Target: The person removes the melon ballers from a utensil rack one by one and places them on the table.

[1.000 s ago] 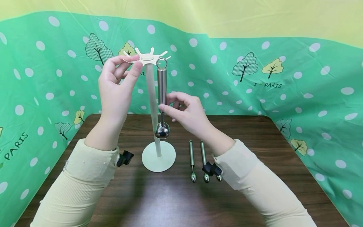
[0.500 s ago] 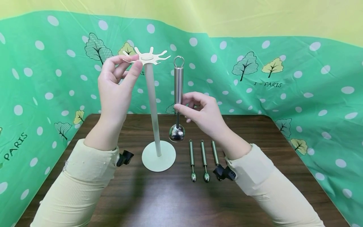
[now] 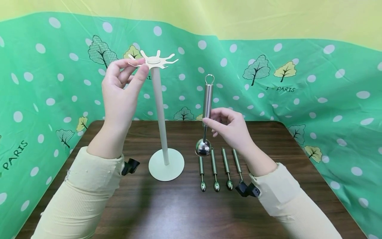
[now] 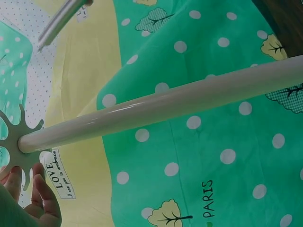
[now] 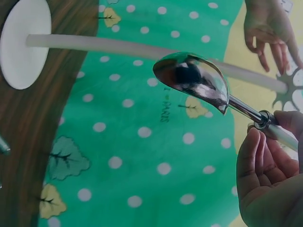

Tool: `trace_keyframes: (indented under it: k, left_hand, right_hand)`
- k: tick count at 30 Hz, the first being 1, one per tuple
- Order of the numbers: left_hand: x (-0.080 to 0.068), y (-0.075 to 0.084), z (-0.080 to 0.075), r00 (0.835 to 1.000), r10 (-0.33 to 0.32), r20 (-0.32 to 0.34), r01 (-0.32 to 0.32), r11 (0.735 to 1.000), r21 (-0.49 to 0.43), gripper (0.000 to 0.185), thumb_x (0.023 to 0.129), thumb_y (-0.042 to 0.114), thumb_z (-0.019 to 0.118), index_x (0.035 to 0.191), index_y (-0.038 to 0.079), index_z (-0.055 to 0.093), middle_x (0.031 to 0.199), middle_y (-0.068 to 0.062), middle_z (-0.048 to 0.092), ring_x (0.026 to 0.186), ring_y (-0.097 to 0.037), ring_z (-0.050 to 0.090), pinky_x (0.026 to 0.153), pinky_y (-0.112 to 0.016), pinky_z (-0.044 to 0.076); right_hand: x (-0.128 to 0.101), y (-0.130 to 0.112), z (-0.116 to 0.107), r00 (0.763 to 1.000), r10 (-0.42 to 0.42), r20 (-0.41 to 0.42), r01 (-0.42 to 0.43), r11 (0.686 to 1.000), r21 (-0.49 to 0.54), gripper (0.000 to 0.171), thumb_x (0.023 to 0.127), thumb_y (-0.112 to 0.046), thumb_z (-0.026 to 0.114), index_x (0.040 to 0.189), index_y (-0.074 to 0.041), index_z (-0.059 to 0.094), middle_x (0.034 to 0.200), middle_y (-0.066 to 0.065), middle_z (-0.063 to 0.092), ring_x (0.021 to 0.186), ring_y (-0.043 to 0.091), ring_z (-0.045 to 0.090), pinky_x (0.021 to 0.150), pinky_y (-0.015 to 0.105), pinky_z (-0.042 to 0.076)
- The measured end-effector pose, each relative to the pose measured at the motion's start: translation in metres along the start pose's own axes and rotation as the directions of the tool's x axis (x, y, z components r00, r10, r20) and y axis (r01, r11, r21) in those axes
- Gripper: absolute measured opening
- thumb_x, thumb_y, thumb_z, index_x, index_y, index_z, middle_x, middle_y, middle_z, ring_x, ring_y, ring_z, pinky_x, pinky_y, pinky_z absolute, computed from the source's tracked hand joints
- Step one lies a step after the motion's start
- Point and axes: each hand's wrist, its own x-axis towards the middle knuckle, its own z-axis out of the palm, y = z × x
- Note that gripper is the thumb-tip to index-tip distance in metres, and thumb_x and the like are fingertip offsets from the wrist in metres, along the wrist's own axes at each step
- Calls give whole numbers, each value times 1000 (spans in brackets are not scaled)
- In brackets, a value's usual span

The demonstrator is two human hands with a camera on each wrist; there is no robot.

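Note:
A white hook stand [image 3: 161, 113] rises from a round base [image 3: 166, 165] on the dark table. My left hand [image 3: 123, 88] pinches one prong of its star-shaped top [image 3: 153, 61], seen also in the left wrist view as the top [image 4: 16, 142] on the pole [image 4: 170, 106]. My right hand [image 3: 231, 127] holds a steel scoop [image 3: 207, 113] upright by its handle, to the right of the stand, its round bowl [image 3: 203, 147] hanging just over the table. The right wrist view shows the scoop bowl [image 5: 191, 78] close up with my fingers [image 5: 258, 161] round the handle.
Three slim steel tools [image 3: 215, 169] lie side by side on the wooden table [image 3: 179, 212] right of the base, and a fourth [image 3: 237, 161] lies partly under my right wrist. A green dotted cloth [image 3: 298, 83] backs and flanks the table.
My right hand has lifted the scoop off the stand's hook and carried it rightward and down. The left hand has stayed on the prong.

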Motion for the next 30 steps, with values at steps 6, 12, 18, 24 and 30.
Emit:
trace_keyframes:
  k: [6, 12, 18, 24, 30]
  left_hand:
    - [0, 1, 0, 1000, 14, 4, -14, 1000, 13, 20, 86, 15, 76, 99, 14, 60, 106, 3, 76, 118, -10, 63, 84, -25, 41]
    - [-1, -1, 1, 999, 39, -2, -38, 997, 67, 19, 89, 17, 73, 100, 16, 58, 108, 4, 75, 118, -9, 63, 82, -24, 42]
    - [-1, -3, 2, 997, 82, -3, -81, 990, 113, 17, 91, 18, 71, 100, 19, 57, 107, 7, 74, 117, -8, 63, 80, -23, 41]
    - [-1, -4, 2, 996, 84, 1, -84, 989, 120, 16, 92, 17, 70, 100, 18, 56, 107, 7, 74, 117, -8, 63, 79, -24, 41]
    - [0, -6, 1, 996, 88, 3, -88, 988, 127, 16, 92, 16, 70, 101, 18, 56, 107, 7, 74, 118, -8, 63, 80, -24, 41]
  right_hand:
    - [-6, 17, -9, 999, 48, -6, -48, 998, -45, 23, 89, -11, 71, 106, 4, 68, 74, -9, 65, 61, 11, 61, 58, 27, 57]
    - [-11, 31, -20, 997, 79, -16, -80, 993, -86, 26, 89, -14, 73, 107, 4, 68, 74, -8, 66, 60, 12, 62, 59, 28, 57]
    - [-14, 43, -31, 992, 121, -25, -123, 987, -104, 28, 90, -17, 72, 108, 4, 67, 71, -13, 65, 59, 12, 62, 58, 28, 57]
    - [-21, 57, -41, 987, 157, -35, -160, 980, -122, 28, 91, -18, 72, 107, 4, 67, 70, -14, 64, 57, 11, 62, 56, 28, 56]
    - [-31, 70, -57, 980, 195, -42, -199, 968, -151, 31, 91, -18, 71, 109, 6, 65, 70, -15, 64, 57, 8, 61, 56, 27, 56]
